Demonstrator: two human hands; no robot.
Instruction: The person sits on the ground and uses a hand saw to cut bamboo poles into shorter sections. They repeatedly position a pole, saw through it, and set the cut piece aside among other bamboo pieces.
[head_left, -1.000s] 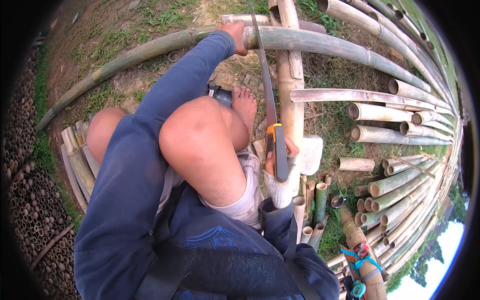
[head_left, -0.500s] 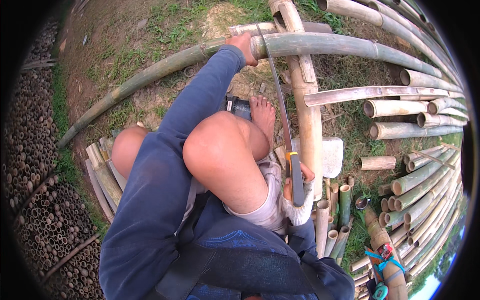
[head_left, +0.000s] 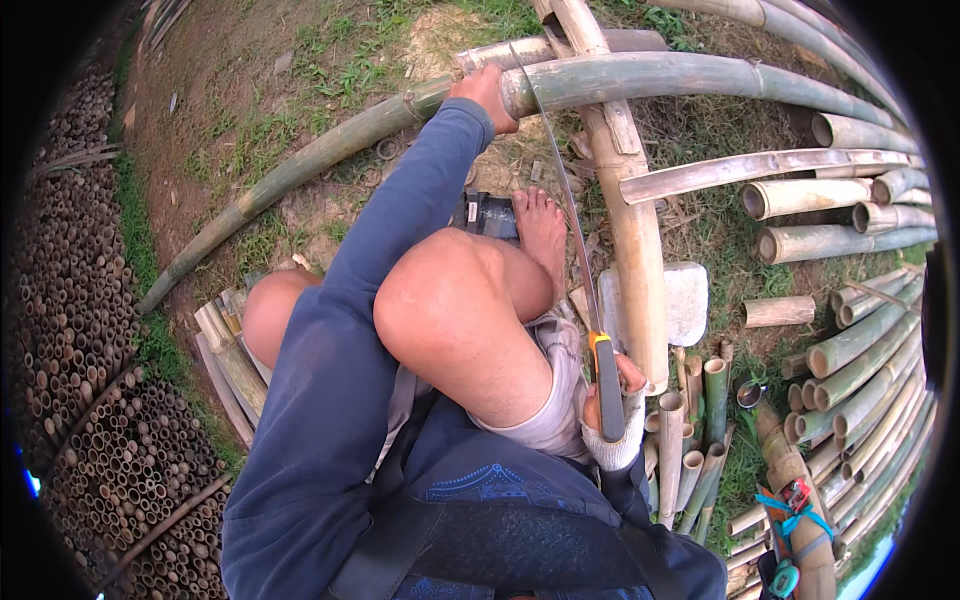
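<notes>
My left hand [head_left: 486, 98] is wrapped round a long curved green bamboo pole [head_left: 660, 76] on the far side, which bends down to the left. In my right hand [head_left: 630, 380] is the dark handle of a handsaw [head_left: 568, 190], with a yellow patch where the blade begins. The long thin blade runs away from me and crosses the pole just right of my left hand. How deep it sits in the bamboo I cannot tell. Beneath the pole lies a thick pale bamboo log [head_left: 632, 250] that supports it. A whitish cuff covers my right wrist.
Cut bamboo lengths [head_left: 805, 240] lie stacked on the right. Short upright pieces [head_left: 690, 440] stand beside my right arm. A pale block [head_left: 683, 300] lies by the log. Bundled cut ends [head_left: 120, 480] fill the left side. My bare foot [head_left: 541, 235] is on the ground.
The saw handle and my right hand have drawn back toward me, along the blade's line. My left hand keeps its place on the pole. The whole view has shifted slightly.
</notes>
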